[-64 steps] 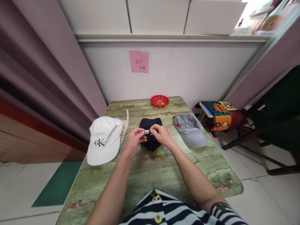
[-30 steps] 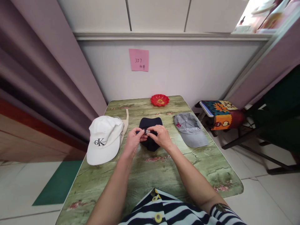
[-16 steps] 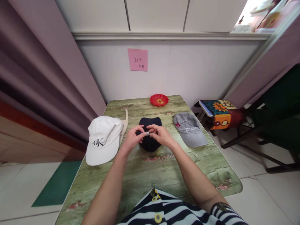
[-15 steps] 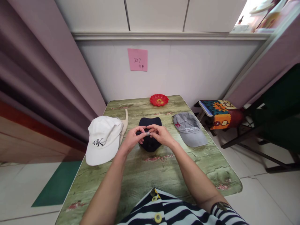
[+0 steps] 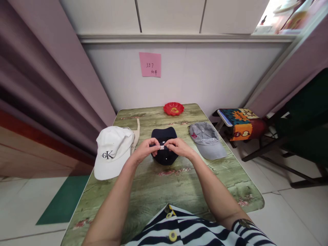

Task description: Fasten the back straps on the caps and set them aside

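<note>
A black baseball cap [image 5: 164, 158] lies at the middle of the table, its brim pointing toward the wall. Across its back opening runs the strap, with a small silvery buckle [image 5: 162, 147] showing between my fingertips. My left hand [image 5: 147, 149] pinches the strap on the left side of the buckle. From the right, my right hand [image 5: 178, 147] pinches it too, thumb and forefinger together. A white cap [image 5: 114, 150] with black "CK" lettering sits to the left, its beige strap sticking up. Off to the right rests a grey cap [image 5: 208, 140] with white lettering.
A red scalloped dish [image 5: 173, 108] stands at the table's far edge by the wall. The green wood-patterned table [image 5: 164, 191] has a pink note [image 5: 150, 64] on the wall behind it. To the right are a stool with a printed cover [image 5: 241, 124] and a dark chair [image 5: 304, 126].
My right fingers have drawn back slightly and lowered, so more of the buckle and the cap's opening shows. Both hands stay at the strap.
</note>
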Available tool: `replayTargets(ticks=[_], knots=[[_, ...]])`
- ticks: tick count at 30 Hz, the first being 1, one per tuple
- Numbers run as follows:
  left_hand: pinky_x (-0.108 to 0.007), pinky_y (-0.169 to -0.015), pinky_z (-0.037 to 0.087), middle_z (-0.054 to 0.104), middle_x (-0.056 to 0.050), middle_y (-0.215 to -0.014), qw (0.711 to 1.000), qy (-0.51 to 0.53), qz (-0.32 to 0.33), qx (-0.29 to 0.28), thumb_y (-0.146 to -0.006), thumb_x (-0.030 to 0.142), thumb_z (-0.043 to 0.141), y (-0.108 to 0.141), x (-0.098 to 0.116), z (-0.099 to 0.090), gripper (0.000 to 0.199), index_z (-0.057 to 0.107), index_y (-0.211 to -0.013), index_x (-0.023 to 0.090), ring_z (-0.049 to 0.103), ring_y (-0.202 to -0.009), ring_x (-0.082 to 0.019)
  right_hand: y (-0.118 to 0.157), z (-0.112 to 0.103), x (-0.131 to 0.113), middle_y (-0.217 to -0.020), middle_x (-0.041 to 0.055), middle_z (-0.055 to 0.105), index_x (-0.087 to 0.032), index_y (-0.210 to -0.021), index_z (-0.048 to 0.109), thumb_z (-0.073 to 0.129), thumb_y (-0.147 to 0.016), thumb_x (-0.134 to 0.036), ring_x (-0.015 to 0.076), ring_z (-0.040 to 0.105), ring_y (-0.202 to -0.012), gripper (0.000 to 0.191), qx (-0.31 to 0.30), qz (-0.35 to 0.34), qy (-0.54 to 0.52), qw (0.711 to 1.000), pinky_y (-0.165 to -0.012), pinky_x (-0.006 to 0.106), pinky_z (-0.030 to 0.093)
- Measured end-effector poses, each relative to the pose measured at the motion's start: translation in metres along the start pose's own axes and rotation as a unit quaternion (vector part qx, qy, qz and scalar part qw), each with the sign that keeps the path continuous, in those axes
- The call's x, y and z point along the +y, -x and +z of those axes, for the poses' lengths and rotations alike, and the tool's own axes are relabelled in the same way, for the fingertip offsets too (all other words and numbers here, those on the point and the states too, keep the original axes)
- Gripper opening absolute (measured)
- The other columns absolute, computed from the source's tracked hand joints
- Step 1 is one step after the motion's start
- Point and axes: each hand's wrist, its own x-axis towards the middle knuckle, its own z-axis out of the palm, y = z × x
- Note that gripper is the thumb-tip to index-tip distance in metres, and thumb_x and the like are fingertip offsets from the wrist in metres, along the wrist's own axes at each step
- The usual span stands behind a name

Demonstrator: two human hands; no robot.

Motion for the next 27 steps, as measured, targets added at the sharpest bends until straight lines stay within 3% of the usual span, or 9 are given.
replayTargets(ticks=[8,11,14,20,27], knots=[[-0.021,-0.049,0.047,0.064,-0.002,-0.073,1.0,-0.007,0.008,0.015,-0.071,0.037,0.077,0.0,0.003,0.005,0.032,0.065,-0.093,0.017,0.059,-0.054,-0.011,0.0,0.012,0.003,-0.076,0.0005,0.074,-0.024,-0.089,0.078,0.069,-0.08,-0.042,0.0175,0.063,-0.073,0.022,0.074,0.013,-0.012,0.997,-0.068,0.026,0.045],[-0.019,-0.042,0.039,0.059,0.0,-0.059,0.997,-0.068,-0.016,0.017,-0.073,0.042,0.075,0.001,0.004,0.004,0.033,0.069,-0.094,0.017,0.053,-0.047,-0.011,0.0,0.014,0.004,-0.077,0.0011,0.074,-0.023,-0.089,0.078,0.069,-0.08,-0.041,0.0178,0.064,-0.073,0.022,0.091,0.017,-0.014,0.996,-0.069,0.026,0.046],[-0.018,-0.04,0.034,0.053,0.002,-0.051,0.994,-0.103,-0.032,0.014,-0.075,0.046,0.072,0.001,0.005,0.004,0.033,0.071,-0.092,0.017,0.047,-0.043,-0.01,0.001,0.014,0.005,-0.075,0.0011,0.074,-0.023,-0.088,0.078,0.069,-0.08,-0.04,0.0176,0.064,-0.072,0.022,0.093,0.02,-0.018,0.995,-0.069,0.026,0.046],[-0.018,-0.044,0.034,0.051,0.003,-0.053,0.996,-0.08,-0.006,0.025,-0.074,0.044,0.072,0.0,0.005,0.007,0.027,0.067,-0.077,0.017,0.046,-0.046,-0.009,0.0,0.016,0.003,-0.074,0.0011,0.073,-0.021,-0.087,0.077,0.066,-0.081,-0.038,0.0161,0.062,-0.07,0.021,0.091,0.027,-0.021,0.995,-0.065,0.025,0.044],[-0.018,-0.045,0.029,0.05,0.003,-0.057,0.997,-0.054,0.016,0.052,-0.075,0.04,0.071,0.0,-0.004,0.007,0.025,0.065,-0.076,0.016,0.044,-0.049,-0.008,-0.001,0.016,0.0,-0.076,0.0014,0.072,-0.019,-0.086,0.076,0.067,-0.081,-0.04,0.0154,0.06,-0.07,0.023,0.093,0.022,-0.036,0.995,-0.066,0.025,0.043]])
